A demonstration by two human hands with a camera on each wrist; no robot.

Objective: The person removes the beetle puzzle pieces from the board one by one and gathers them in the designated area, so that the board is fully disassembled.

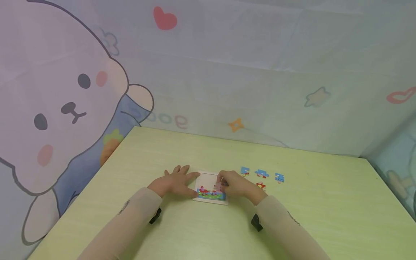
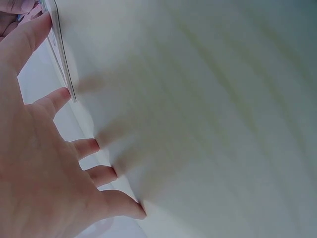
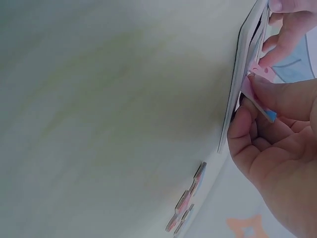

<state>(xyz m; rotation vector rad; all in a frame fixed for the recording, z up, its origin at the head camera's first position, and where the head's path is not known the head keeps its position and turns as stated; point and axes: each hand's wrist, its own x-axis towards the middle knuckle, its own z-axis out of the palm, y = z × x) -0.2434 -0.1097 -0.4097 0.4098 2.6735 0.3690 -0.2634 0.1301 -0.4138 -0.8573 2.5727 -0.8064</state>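
Note:
A small jigsaw puzzle board (image 1: 206, 179) with a pale rim lies on the table, its lower strip filled with blue, green and red picture pieces (image 1: 209, 194). Over its right part my right hand (image 1: 236, 184) pinches a pink puzzle piece (image 3: 260, 74) between thumb and fingers, tilted close to the board. My left hand (image 1: 177, 181) is spread at the board's left side. Its thumb and index finger touch the rim, and in the left wrist view the other fingertips (image 2: 109, 173) rest on the table.
To the right of the board lie several loose puzzle pieces, among them a blue one (image 1: 261, 173), another blue one (image 1: 279, 177) and a red and yellow one (image 1: 261, 185). The pale green table (image 1: 325, 202) meets a printed cloth backdrop (image 1: 260, 90) behind.

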